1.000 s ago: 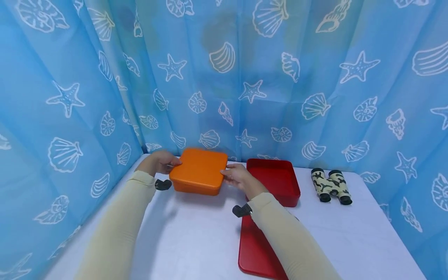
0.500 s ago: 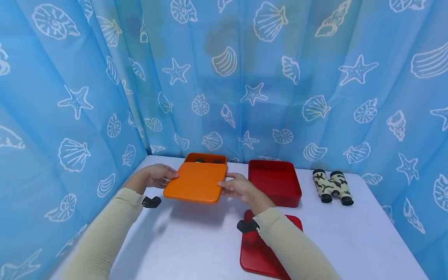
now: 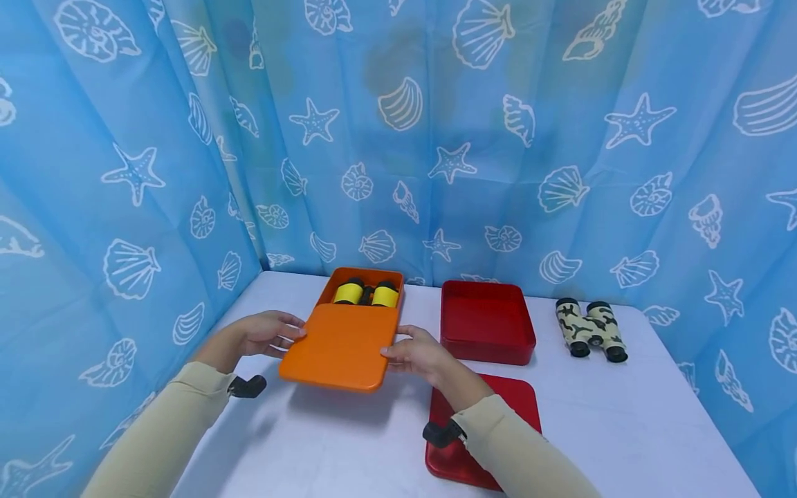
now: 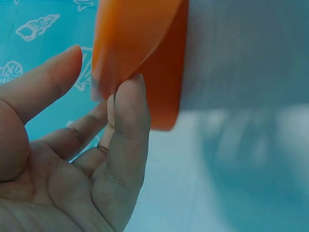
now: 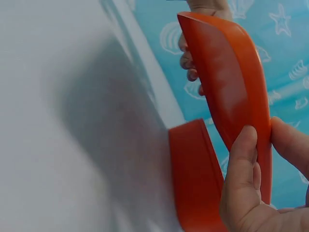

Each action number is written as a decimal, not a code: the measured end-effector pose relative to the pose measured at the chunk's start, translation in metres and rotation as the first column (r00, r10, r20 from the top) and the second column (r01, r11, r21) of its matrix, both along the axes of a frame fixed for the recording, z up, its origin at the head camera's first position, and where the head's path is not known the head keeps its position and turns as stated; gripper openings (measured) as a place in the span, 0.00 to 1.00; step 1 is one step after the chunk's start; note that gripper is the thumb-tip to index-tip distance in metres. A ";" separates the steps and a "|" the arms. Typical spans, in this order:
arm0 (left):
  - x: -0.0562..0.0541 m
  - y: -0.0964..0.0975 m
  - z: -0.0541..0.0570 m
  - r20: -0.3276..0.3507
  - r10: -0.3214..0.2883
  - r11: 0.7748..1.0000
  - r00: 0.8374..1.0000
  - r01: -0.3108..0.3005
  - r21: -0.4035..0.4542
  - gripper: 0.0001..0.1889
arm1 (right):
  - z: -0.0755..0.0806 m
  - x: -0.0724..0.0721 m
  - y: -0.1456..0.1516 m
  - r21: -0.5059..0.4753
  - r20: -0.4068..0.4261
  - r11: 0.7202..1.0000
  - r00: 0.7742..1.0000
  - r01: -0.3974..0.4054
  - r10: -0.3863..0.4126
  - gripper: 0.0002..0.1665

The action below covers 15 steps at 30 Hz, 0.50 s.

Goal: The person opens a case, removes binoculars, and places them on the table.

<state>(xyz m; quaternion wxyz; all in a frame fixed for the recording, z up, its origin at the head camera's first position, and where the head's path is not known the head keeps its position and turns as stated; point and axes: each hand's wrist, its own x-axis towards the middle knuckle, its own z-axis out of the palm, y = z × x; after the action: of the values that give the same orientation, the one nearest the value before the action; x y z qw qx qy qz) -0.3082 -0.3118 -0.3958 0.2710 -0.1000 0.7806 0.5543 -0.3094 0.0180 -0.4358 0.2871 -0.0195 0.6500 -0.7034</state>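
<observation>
Both hands hold a square orange lid (image 3: 339, 346), tilted above the white table. My left hand (image 3: 266, 333) grips its left edge, fingers underneath and thumb near the rim. At the right edge my right hand (image 3: 416, 351) pinches it between thumb and fingers; the right wrist view shows this edge and the lid's hollow underside (image 5: 224, 72). Behind and partly under the lid stands the orange box (image 3: 367, 272), its back half uncovered. Yellow and black binoculars (image 3: 385, 295) lie inside, their near part hidden by the lid.
Right of the orange box stands a red box (image 3: 488, 351), open at the top. Its red lid (image 3: 517, 398) lies nearer on the table, partly under the right forearm. Camouflage binoculars (image 3: 591, 330) lie farther right. A blue shell-print curtain (image 3: 454, 200) encloses the back and sides.
The orange lid has come off its box and moved toward me with both hands, uncovering the yellow and black binoculars inside. The red box, red lid and camouflage binoculars have stayed put.
</observation>
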 end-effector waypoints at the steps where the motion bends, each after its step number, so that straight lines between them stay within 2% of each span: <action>1: 0.003 0.000 -0.001 -0.001 0.008 1.000 1.000 -0.008 0.003 0.33 | -0.001 0.003 0.001 0.003 -0.008 1.000 1.000 -0.009 0.009 0.46; 8: 0.019 -0.002 -0.012 -0.023 0.018 1.000 1.000 -0.018 0.007 0.31 | -0.012 0.018 0.002 -0.007 -0.030 0.999 0.998 -0.046 0.046 0.37; 15: 0.038 -0.007 -0.017 -0.047 0.027 1.000 0.999 -0.027 0.006 0.31 | -0.018 0.028 -0.001 0.024 -0.042 0.996 0.995 -0.088 0.089 0.34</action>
<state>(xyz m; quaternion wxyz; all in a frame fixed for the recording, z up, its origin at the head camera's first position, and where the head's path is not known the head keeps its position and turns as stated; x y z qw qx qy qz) -0.2705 -0.3193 -0.4127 0.2454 -0.0966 0.7839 0.5621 -0.2809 0.0170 -0.4540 0.3041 -0.0600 0.6623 -0.6821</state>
